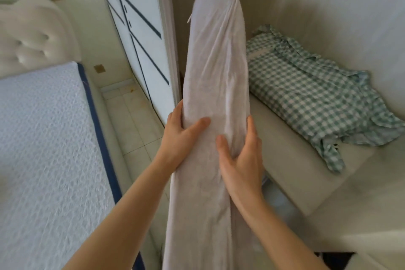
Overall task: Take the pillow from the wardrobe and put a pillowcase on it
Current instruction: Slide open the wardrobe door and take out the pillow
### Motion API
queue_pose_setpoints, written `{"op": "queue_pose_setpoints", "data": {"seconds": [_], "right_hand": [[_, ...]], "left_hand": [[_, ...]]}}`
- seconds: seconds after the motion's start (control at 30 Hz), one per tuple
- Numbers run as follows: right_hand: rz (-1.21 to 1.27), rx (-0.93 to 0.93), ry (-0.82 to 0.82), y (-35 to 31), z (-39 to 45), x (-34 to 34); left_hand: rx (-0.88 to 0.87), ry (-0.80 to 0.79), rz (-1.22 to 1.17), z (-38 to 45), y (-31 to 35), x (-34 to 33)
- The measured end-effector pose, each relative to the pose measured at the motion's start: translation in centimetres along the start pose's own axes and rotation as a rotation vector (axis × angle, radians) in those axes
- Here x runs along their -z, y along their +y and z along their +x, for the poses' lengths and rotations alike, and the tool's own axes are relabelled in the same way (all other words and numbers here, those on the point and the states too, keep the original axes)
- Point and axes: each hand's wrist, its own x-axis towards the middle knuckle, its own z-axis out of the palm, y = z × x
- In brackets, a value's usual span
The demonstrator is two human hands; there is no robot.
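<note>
A white pillow (pixel 215 68) is held edge-on in front of me, stretching from near my body up toward the open wardrobe. My left hand (pixel 182 136) grips its left side with the thumb laid over the top. My right hand (pixel 241 160) clasps its right side, thumb on top and fingers wrapped behind. A green-and-white checked cloth with a frilled edge (pixel 315 94) lies on the wardrobe shelf (pixel 285 151) to the right of the pillow; whether it is a bare pillowcase or covers another pillow I cannot tell.
A bed with a white quilted mattress edged in blue (pixel 43 149) and a padded headboard (pixel 28 35) fills the left. A white wardrobe door with dark trim (pixel 140 35) stands open in the middle. Tiled floor (pixel 129 120) runs between bed and wardrobe.
</note>
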Motion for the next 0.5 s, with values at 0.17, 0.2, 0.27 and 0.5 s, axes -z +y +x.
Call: {"op": "queue_pose_setpoints", "data": {"seconds": [0.17,0.2,0.27,0.5], "right_hand": [[0.276,-0.208,-0.199,0.7,-1.9,0.2],[0.31,-0.252,-0.26,0.7,-2.3,0.1],[0.38,-0.312,-0.356,0.8,-3.3,-0.4],[0.507,-0.37,-0.571,0.0,-5.0,-2.3]], "left_hand": [[-0.035,-0.045,0.205,-2.5,0.1,2.6],[-0.042,-0.051,0.275,-3.0,0.0,3.3],[-0.053,-0.061,0.403,-4.1,0.0,4.7],[-0.009,0.047,0.588,-7.5,-0.3,9.7]]}}
